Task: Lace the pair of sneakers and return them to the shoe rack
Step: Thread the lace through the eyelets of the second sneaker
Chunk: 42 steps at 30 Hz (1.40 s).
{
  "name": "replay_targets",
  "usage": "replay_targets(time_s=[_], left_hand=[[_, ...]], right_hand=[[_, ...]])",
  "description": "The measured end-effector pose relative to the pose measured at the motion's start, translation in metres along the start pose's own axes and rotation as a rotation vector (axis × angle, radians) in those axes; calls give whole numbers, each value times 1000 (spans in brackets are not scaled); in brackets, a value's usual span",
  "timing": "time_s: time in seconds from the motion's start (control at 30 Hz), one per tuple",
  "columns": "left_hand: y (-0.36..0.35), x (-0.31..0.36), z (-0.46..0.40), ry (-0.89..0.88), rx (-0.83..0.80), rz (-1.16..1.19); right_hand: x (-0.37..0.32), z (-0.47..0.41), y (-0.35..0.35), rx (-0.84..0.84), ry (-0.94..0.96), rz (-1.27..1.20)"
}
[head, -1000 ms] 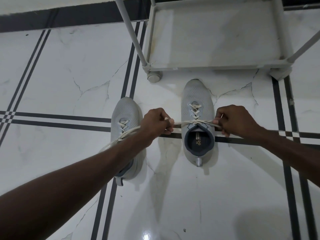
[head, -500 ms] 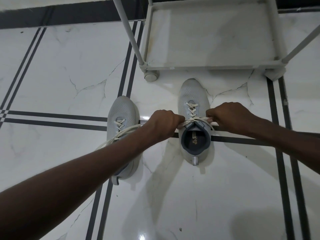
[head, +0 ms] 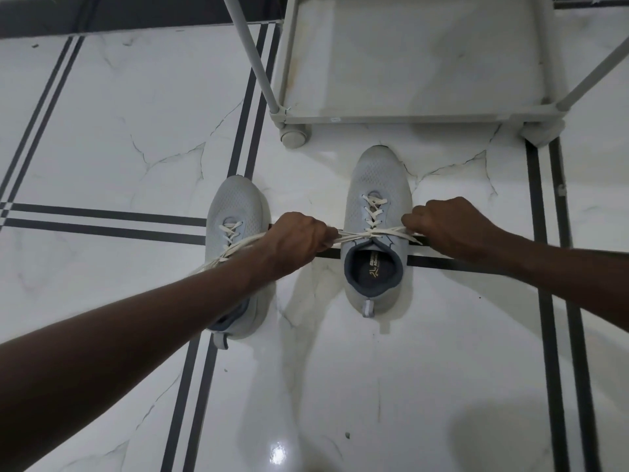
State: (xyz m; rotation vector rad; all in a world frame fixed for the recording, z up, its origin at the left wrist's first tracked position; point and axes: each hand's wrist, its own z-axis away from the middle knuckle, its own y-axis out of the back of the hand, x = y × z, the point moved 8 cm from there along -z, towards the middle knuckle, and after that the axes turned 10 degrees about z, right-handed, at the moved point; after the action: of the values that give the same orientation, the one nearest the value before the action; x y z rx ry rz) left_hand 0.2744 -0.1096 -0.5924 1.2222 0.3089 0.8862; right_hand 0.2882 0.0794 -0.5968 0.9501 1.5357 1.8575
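Two grey sneakers sit on the white floor [head: 102,131], toes pointing at the shoe rack [head: 408,115]. The left hand [head: 296,238] and the right hand [head: 449,226] each pinch an end of the lace [head: 371,233] of the right sneaker [head: 376,178], pulling it out sideways. The left arm hides most of the left sneaker [head: 235,202]. The rack's top is cut off.

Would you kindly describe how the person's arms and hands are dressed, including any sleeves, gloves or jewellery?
Both arms are bare along all of their visible length: no sleeve shows on either forearm. The left hand and right hand wear no gloves, and no watch, bracelet or band shows at either wrist. No ring is visible, though the fingers are curled, so some are partly hidden.
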Motion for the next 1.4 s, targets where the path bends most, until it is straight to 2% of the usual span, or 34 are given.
replay_targets(time_s=[0.17, 0.33, 0.4, 0.47, 0.5, 0.63, 0.8, 0.87, 0.97, 1.1, 1.4], left_hand=[[-4, 8, 4, -19, 22, -4], [1, 4, 9, 40, 15, 65], [10, 4, 12, 69, 151, 104], [16, 5, 15, 118, 302, 133], [15, 9, 14, 122, 326, 160], [1, 38, -3, 34, 222, 186], [10, 43, -2, 25, 304, -14], [8, 44, 0, -5, 302, -30], [10, 41, 1, -15, 245, 64], [5, 29, -2, 77, 81, 105], [2, 24, -2, 50, 2, 85]], right_hand=[[1, 9, 0, 7, -23, -58], [-2, 7, 5, -64, -62, -60], [1, 6, 13, -57, -130, -32], [1, 4, 26, 45, -213, -62], [-2, 1, 30, 93, -236, -133], [-33, -7, 30, 78, -187, -380], [-16, -13, 30, 17, -269, -464], [-17, -13, 24, -66, -234, -431], [-19, -7, 16, -156, -190, -307], [-13, -4, 16, -170, -200, -253], [-8, 0, 2, -81, -141, -277]])
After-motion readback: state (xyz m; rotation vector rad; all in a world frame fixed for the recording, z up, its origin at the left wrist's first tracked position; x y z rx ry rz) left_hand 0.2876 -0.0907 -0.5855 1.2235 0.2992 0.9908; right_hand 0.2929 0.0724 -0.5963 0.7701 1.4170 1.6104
